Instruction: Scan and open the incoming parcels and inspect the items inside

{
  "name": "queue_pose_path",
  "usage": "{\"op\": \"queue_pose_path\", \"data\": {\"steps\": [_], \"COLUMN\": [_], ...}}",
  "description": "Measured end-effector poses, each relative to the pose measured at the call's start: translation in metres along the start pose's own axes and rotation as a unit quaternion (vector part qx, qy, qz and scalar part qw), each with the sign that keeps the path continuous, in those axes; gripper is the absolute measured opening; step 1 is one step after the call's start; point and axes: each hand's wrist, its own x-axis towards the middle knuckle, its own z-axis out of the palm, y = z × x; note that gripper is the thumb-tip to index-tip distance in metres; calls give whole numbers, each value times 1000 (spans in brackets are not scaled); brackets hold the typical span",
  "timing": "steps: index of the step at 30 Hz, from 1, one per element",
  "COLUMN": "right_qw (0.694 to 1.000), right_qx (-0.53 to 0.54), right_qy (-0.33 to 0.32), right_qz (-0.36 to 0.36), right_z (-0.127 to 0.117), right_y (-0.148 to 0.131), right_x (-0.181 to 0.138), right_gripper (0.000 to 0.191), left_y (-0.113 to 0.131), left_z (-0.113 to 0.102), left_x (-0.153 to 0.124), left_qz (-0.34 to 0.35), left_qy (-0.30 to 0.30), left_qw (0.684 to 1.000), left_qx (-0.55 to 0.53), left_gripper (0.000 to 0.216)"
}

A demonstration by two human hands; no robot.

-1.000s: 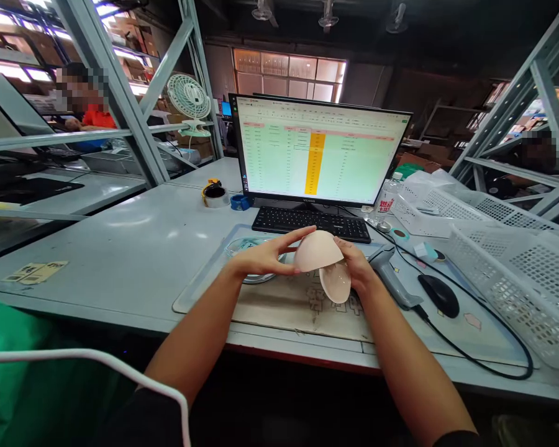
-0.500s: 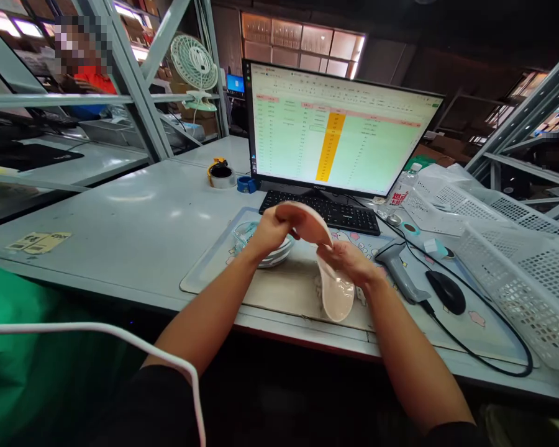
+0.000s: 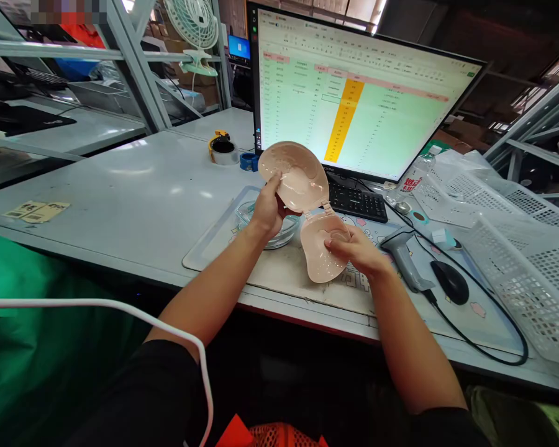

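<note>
My left hand (image 3: pixel 268 211) and right hand (image 3: pixel 358 249) grip the opened case (image 3: pixel 298 177) near its edges. The bench (image 3: pixel 116 214) spreads wide leftward of them; a scanner (image 3: pixel 407 263) sits just right.

Most of your R fingers (image 3: pixel 338 246) are hidden behind the hinged case (image 3: pixel 307 192), which also blocks kbd (image 3: pixel 361 202) L end. Fan (image 3: pixel 193 25) cut off up top, basket (image 3: pixel 531 279) at R. Monitor (image 3: pixel 302 118) txt mostly too small to read.
</note>
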Motion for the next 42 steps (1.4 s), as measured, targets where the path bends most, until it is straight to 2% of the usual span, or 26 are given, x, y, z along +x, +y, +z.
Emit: {"op": "queue_pose_path", "data": {"steps": [3, 5, 8, 11, 15, 19, 30, 37, 42], "right_qw": [1000, 1000, 1000, 999, 996, 989, 983, 985, 984], "right_qx": [-8, -16, -23, -31, -65, -108, -123, -118, -116], "right_qy": [0, -2, 2, 10, 55, 83, 101, 96, 95], "right_qz": [-10, -13, -13, -20, -39, -64, -87, -86, -92], "right_z": [1, 1, 2, 5, 10, 13, 14, 14, 14], "right_y": [-1, -1, -3, -5, -9, -12, -12, -10, -10], "right_x": [0, -1, -3, -7, -11, -13, -13, -13, -14], "right_gripper": [46, 46, 43, 42, 43, 38, 31, 32, 31], "left_y": [2, 4, 4, 1, -1, 1, 6, 6, 6], "left_z": [3, 4, 4, 2, -2, -4, 1, 2, 1], "left_x": [-2, -3, -6, -6, -3, -3, -9, -9, -8], "left_qz": [52, 78, 81, 112, 206, 268, 300, 266, 268], "left_qy": [-32, -36, -39, -11, 54, 68, 44, 61, 64], "left_qw": [998, 996, 996, 992, 973, 954, 948, 956, 955], "left_qx": [3, 9, 29, 50, 91, 116, 102, 110, 106], "left_gripper": [69, 67, 60, 57, 56, 52, 46, 48, 48]}}
